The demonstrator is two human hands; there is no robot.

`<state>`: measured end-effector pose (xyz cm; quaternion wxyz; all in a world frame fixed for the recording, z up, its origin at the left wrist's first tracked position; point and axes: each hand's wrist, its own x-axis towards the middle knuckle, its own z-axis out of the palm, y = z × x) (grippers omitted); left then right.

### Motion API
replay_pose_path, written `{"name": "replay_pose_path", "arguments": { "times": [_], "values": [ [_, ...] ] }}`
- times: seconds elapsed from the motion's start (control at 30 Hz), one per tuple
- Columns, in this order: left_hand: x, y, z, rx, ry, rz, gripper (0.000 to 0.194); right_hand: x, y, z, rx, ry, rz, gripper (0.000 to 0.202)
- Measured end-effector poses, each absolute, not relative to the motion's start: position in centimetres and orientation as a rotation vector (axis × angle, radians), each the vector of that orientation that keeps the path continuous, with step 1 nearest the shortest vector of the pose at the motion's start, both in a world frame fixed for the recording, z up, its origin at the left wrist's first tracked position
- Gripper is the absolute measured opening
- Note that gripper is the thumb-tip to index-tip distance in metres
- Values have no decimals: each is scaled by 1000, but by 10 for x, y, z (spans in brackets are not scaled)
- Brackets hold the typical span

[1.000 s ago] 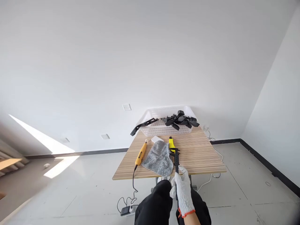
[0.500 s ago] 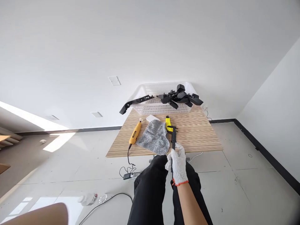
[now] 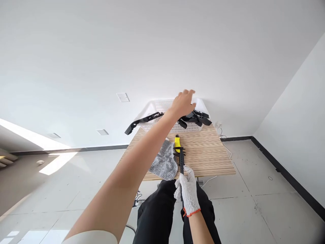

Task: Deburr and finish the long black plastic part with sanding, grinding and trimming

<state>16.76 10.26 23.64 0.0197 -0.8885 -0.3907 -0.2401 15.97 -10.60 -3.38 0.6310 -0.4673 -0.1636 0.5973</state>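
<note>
Head view: a wooden table (image 3: 208,159) stands against a white wall, seen from a seated spot in front of its near edge.
Stray black part (image 3: 142,121): a long black plastic piece juts out over the table's left far corner, leaning from the basket's left end, partly unsupported.
Left hand (image 3: 183,102): bare, arm stretched far forward, fingers loosely apart and curved down over the white basket (image 3: 157,108) — grasping nothing that I can see.
Grey cloth (image 3: 164,162): lies flat on the near left of the table, its lower edge drooping a little over the rim.
Black parts (image 3: 196,118): a tangled heap in the basket at the far edge, just under and right of the left hand.
Caliper (image 3: 179,152): a long black bar with a yellow end, lying just right of the cloth and pointing away; its near end overhangs the table edge.
Right hand (image 3: 188,189): in a white knit glove, fingers closed around the caliper's near end.
Handling: the caliper looks stiff and light; the bar is the natural grip, as held. The heaped parts look rigid, light and likely to snag one another — best taken singly by a free end.
Room: the table's right half is bare wood; a cable hangs off the far right corner.
</note>
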Motion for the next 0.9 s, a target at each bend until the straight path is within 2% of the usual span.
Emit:
{"name": "replay_pose_path", "arguments": {
  "times": [0.07,0.13,0.27,0.37,0.5,0.63,0.77,0.9],
  "values": [
    [182,106,234,-2770,-1390,-368,50,162,-106,-32,-1074,-372,1382,75],
    [192,110,231,-2772,-1492,-145,43,165,-107,-30,-1073,-365,1386,77],
    [192,118,231,-2766,-1483,-177,37,168,-108,-28,-1095,-377,1364,76],
    [175,114,240,-2722,-1424,-441,37,168,-107,-30,-1101,-360,1344,77],
    [133,79,256,-2567,-1198,-1074,38,166,-104,-35,-1071,-286,1222,75],
    [74,9,248,-2365,-905,-1341,42,165,-107,-38,-1061,-189,1059,70],
    [11,-66,187,-2246,-691,-1355,52,169,-117,-35,-978,-248,1089,65],
    [-41,-140,73,-2409,-881,-1455,70,172,-124,-26,-827,-274,1253,50]
  ]
}}
